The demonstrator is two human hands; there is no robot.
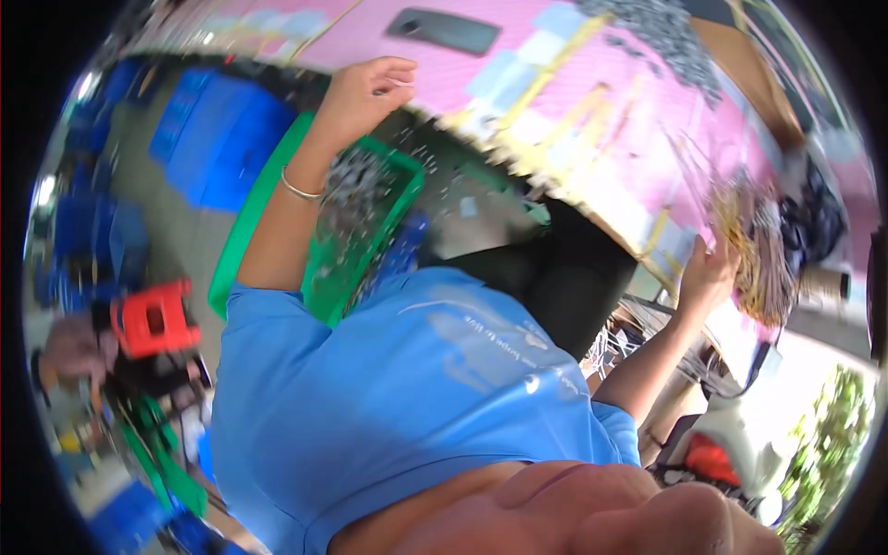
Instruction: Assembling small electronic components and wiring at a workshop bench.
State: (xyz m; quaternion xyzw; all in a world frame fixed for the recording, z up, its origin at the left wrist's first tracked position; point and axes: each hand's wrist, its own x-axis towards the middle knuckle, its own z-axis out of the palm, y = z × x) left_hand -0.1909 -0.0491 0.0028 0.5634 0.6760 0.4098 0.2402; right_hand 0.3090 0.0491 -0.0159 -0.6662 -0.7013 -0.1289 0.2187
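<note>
My left hand (368, 97), a bangle on its wrist, is raised at the near edge of the pink-covered table (435, 74). Its fingers are curled together, and a small pale thing may show between them, too blurred to name. Off to the right, my right hand (710, 275) is at the table edge, its fingers closing on the near side of a bundle of thin wires (763, 250). Motion smears those fingertips. More thin strands fan out over the table beyond that hand. Beyond my left hand lies a dark flat phone-like object (444, 31).
Small grey parts (661, 42) are heaped at the table's far side. Below the edge stands a green crate (268, 217) with small metallic pieces. Blue bins (222, 134) and a red stool (155, 317) are on the floor at left. Yellow tape strips line the table.
</note>
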